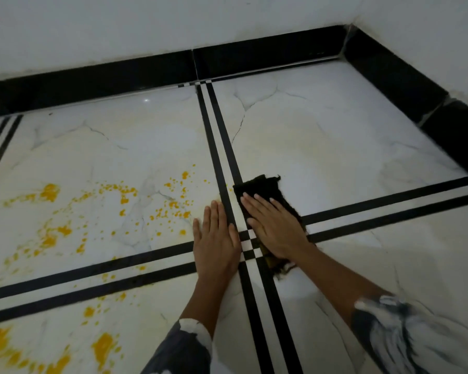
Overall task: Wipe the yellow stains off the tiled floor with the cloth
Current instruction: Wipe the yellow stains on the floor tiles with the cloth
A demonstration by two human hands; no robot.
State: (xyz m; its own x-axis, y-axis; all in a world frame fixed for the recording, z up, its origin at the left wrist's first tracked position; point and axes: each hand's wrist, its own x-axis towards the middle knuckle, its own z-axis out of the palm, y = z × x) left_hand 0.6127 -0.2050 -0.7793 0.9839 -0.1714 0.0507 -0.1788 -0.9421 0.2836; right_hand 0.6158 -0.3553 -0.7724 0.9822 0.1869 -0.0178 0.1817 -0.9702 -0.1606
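Note:
A dark, frayed cloth (257, 186) lies flat on the white marble-look tiled floor (335, 141), over the crossing of the black tile stripes. My right hand (276, 225) presses flat on the cloth, fingers stretched forward, covering its near half. My left hand (215, 238) rests flat on the bare floor just left of the stripes, fingers together, holding nothing. Yellow stains (157, 209) are spattered over the tile left of my left hand, with larger blotches (49, 191) further left and near the bottom left corner (0, 344).
A black skirting (268, 49) runs along the white walls at the back and right, meeting in a corner at the upper right. Double black stripes (219, 147) divide the tiles. The tile right of the stripes shows only a faint yellowish haze.

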